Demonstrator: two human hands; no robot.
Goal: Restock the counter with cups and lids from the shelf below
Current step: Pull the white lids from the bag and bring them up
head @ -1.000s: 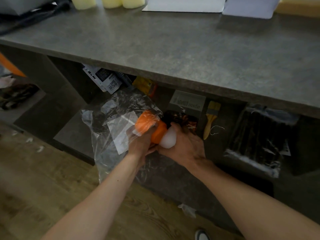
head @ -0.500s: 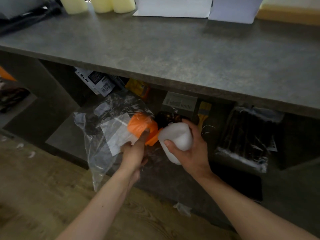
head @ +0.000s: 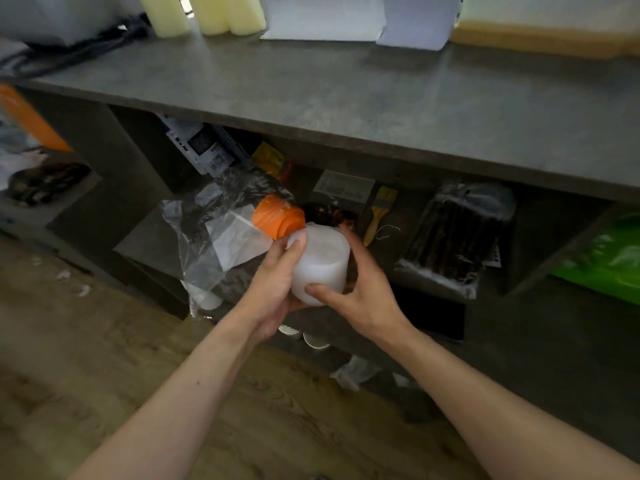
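Both bare forearms reach forward and converge. The left hand (head: 273, 282) curls upward, thumb raised, fingers wrapped around a white stack (head: 320, 263) from the left. The right hand (head: 363, 296) cups the same stack from the right, thumb pressed low across its front.

Two bare hands are seen, the left hand (head: 273, 285) and the right hand (head: 363, 299). One stack of translucent white plastic cups (head: 320, 263) is counted; the number of cups in it cannot be told. One stack of orange plastic lids (head: 277, 216) is seen, inside one clear plastic bag (head: 214, 237). Three pale yellow cylindrical stacks (head: 211, 12) are counted on the grey counter (head: 381, 105). One yellow-handled paintbrush (head: 379, 213) and one clear packet of dark sticks (head: 453, 237) are seen on the shelf (head: 145, 237).
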